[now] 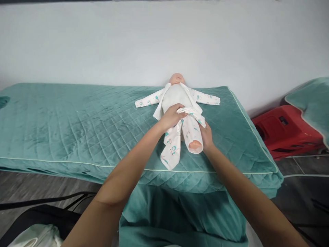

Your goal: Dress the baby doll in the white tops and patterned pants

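A baby doll (177,78) lies on its back on the green quilted bed, head toward the wall. It wears a white patterned jacket (151,98), spread apart at the front over a pale torso. White patterned trousers (172,148) are partly on; the right-hand leg is filled, with a bit of the doll's foot inside the cuff, while the left-hand leg lies flat. My left hand (172,117) is closed on the bunched waistband. Beside the filled leg, my right hand (207,135) grips the trousers' side near the waist, its fingers partly hidden behind the cloth.
The green bed (77,127) stands against a pale wall (102,44). To its right sits a red plastic stool (288,128) partly under green cloth (311,106). A black bag-like object (43,219) with pale fabric is at lower left.
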The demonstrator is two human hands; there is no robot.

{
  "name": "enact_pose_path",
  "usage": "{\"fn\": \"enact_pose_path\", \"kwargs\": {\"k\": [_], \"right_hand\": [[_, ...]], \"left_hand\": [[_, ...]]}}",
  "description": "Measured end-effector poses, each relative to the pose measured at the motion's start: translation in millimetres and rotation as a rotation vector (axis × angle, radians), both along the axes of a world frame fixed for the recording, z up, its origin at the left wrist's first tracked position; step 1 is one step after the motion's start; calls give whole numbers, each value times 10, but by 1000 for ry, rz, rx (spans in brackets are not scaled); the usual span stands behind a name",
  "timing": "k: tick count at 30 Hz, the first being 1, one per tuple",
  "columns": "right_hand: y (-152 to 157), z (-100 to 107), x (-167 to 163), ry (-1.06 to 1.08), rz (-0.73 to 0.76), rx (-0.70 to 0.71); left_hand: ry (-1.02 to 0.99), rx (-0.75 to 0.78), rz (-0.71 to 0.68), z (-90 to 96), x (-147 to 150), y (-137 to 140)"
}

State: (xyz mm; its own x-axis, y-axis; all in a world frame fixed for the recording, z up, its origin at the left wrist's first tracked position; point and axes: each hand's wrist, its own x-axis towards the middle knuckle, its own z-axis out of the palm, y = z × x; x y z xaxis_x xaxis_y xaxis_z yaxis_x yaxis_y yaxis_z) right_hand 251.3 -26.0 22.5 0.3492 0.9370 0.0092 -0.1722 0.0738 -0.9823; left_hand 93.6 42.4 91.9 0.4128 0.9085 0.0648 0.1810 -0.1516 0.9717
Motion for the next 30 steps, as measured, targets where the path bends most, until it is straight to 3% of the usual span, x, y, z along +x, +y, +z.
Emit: {"fn": "enact_pose_path", "kwargs": {"k": [5, 9, 16, 19, 21, 24, 27, 30], "right_hand": [[162, 25, -18, -49, -37, 29], [303, 9, 31, -185, -58, 105], [434, -81, 87, -297, -72, 155], [393, -63, 95, -456, -117, 171], [359, 31, 91, -585, -106, 266], [358, 314, 38, -673, 131, 377], [466, 646, -76, -679, 438, 254], [634, 833, -174, -696, 588, 90]], "left_hand": [[82, 239, 50, -38, 35, 111], [78, 299, 121, -83, 22, 113], [-240, 0, 7, -203, -232, 156], [-361, -129, -13, -279, -344, 180], [-411, -192, 4, -336, -378, 189], [-453, -228, 22, -404, -375, 188], [-466, -204, 42, -445, -347, 180], [-450, -180, 77, -476, -342, 178]]}}
